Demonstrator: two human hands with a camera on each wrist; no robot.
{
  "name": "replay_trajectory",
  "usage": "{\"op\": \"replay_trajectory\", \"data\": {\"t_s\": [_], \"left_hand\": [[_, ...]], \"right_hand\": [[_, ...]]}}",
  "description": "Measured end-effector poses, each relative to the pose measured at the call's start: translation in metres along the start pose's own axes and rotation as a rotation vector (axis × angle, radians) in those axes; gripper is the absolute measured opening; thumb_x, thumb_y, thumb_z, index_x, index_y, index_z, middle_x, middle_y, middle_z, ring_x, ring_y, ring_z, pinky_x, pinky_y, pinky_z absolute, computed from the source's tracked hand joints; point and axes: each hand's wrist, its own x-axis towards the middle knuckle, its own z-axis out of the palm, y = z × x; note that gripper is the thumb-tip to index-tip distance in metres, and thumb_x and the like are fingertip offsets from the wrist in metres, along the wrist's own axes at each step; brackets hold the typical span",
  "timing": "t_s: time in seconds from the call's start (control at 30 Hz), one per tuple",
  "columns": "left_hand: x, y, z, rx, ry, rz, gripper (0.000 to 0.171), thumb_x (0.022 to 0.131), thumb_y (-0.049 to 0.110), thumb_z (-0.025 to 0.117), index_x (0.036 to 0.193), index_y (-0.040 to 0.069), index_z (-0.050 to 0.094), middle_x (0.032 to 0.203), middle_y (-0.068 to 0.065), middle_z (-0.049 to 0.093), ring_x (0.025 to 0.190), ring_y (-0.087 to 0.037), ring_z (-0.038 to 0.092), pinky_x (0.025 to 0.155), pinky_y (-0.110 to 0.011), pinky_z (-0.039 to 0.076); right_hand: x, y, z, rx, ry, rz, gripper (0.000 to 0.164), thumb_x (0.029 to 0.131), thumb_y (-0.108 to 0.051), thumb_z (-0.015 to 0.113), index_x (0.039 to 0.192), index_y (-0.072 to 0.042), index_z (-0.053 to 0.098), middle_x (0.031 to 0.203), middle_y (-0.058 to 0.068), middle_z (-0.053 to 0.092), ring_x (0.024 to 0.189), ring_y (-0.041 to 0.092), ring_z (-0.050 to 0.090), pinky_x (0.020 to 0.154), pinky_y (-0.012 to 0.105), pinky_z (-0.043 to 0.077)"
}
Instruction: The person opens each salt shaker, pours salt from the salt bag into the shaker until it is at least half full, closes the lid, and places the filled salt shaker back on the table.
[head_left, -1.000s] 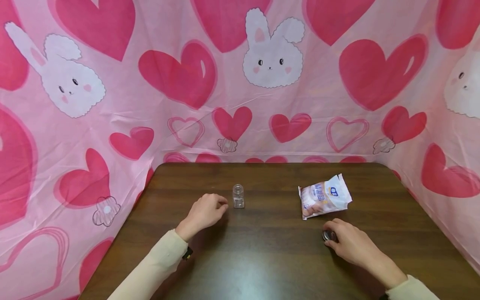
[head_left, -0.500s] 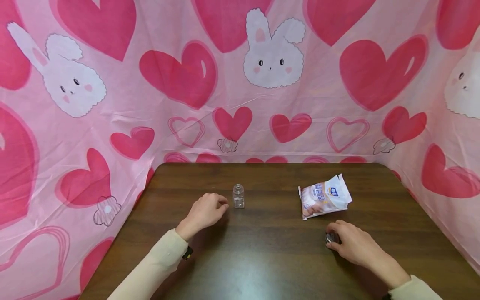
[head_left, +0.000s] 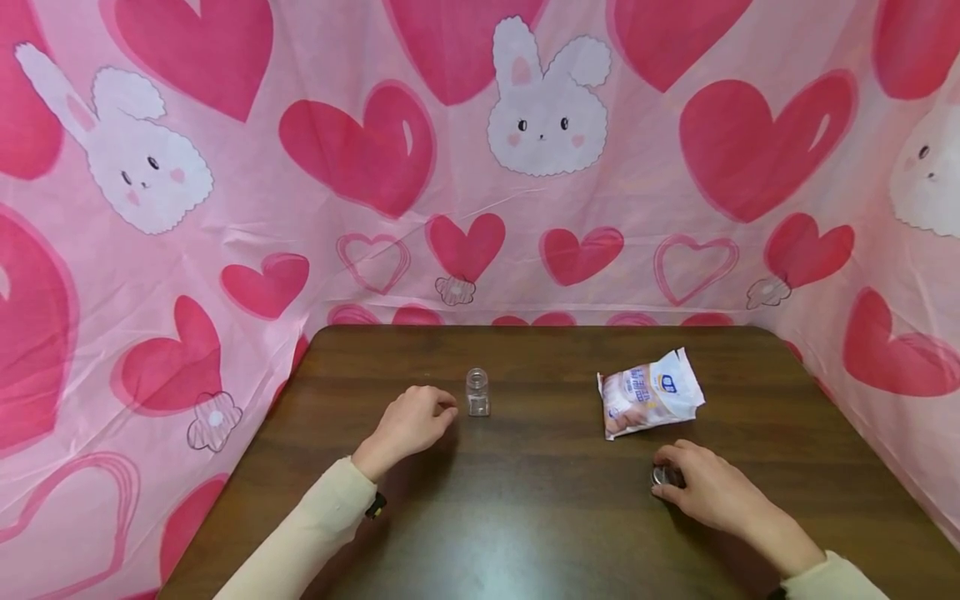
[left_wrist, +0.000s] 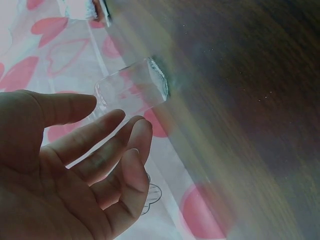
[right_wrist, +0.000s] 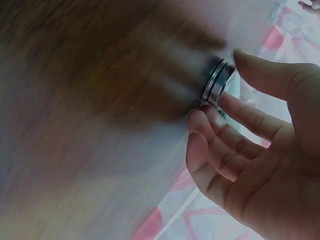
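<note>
A small clear glass jar (head_left: 477, 395) without a lid stands upright on the wooden table, left of the middle. My left hand (head_left: 411, 423) rests just left of it, fingers loosely bent and holding nothing. In the left wrist view the jar (left_wrist: 132, 87) appears beyond the fingertips, with a gap to them. On the right, my right hand (head_left: 712, 487) has thumb and fingers around a small silver metal lid (head_left: 663, 475) low at the tabletop. The right wrist view shows the lid (right_wrist: 218, 82) between thumb and index finger; its underside is hidden.
A white and pink plastic packet (head_left: 651, 395) lies behind the right hand, with printed lettering. The brown table (head_left: 525, 517) is bounded at the back and sides by a pink cloth (head_left: 637, 192) with hearts and rabbits.
Over the last second my right hand shifted slightly right and toward me, and the lid moved with it. The left hand, jar and packet have stayed put.
</note>
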Motion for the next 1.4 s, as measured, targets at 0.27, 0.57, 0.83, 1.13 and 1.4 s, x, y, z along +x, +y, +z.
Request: {"op": "replay_trajectory", "data": {"t_s": [0.27, 0.57, 0.83, 1.13, 1.4], "left_hand": [[0.002, -0.001, 0.000, 0.005, -0.002, 0.001, 0.019, 0.099, 0.017, 0.075, 0.114, 0.006, 0.080, 0.105, -0.005, 0.077, 0.083, -0.018, 0.066, 0.078, -0.047, 0.058], [0.004, -0.001, 0.001, 0.007, 0.001, 0.020, 0.019, 0.099, 0.016, 0.074, 0.114, 0.006, 0.080, 0.105, -0.005, 0.077, 0.082, -0.018, 0.064, 0.077, -0.046, 0.057], [0.003, -0.002, 0.002, 0.002, -0.002, 0.009, 0.019, 0.099, 0.016, 0.074, 0.114, 0.006, 0.081, 0.106, -0.005, 0.077, 0.080, -0.017, 0.063, 0.077, -0.045, 0.057], [0.002, -0.003, 0.002, -0.002, 0.002, 0.003, 0.019, 0.099, 0.017, 0.075, 0.114, 0.007, 0.081, 0.107, -0.006, 0.077, 0.082, -0.018, 0.064, 0.077, -0.046, 0.057], [0.002, -0.005, 0.002, -0.006, -0.005, 0.002, 0.019, 0.099, 0.017, 0.075, 0.114, 0.007, 0.080, 0.106, -0.005, 0.077, 0.082, -0.018, 0.064, 0.079, -0.046, 0.057]], "right_hand": [[0.004, 0.008, -0.009, 0.035, 0.034, 0.015, 0.005, 0.095, -0.014, 0.077, 0.098, -0.012, 0.074, 0.091, -0.006, 0.065, 0.083, 0.015, 0.062, 0.074, 0.047, 0.054], [0.004, 0.029, -0.019, 0.010, 0.104, 0.004, 0.009, 0.091, -0.005, 0.078, 0.097, -0.008, 0.073, 0.090, -0.003, 0.068, 0.082, 0.019, 0.065, 0.074, 0.050, 0.054], [0.008, 0.047, -0.039, 0.002, 0.172, 0.054, 0.012, 0.089, -0.005, 0.080, 0.096, -0.005, 0.070, 0.084, 0.000, 0.067, 0.073, 0.018, 0.061, 0.064, 0.045, 0.051], [0.018, 0.059, -0.054, -0.009, 0.411, -0.049, 0.060, 0.078, 0.010, 0.082, 0.131, 0.002, 0.055, 0.084, 0.006, 0.069, 0.071, 0.022, 0.066, 0.059, 0.042, 0.052], [0.031, 0.065, -0.055, -0.082, 0.456, -0.139, 0.057, 0.072, 0.015, 0.081, 0.125, -0.001, 0.065, 0.083, 0.004, 0.065, 0.073, 0.019, 0.058, 0.064, 0.046, 0.052]]}}
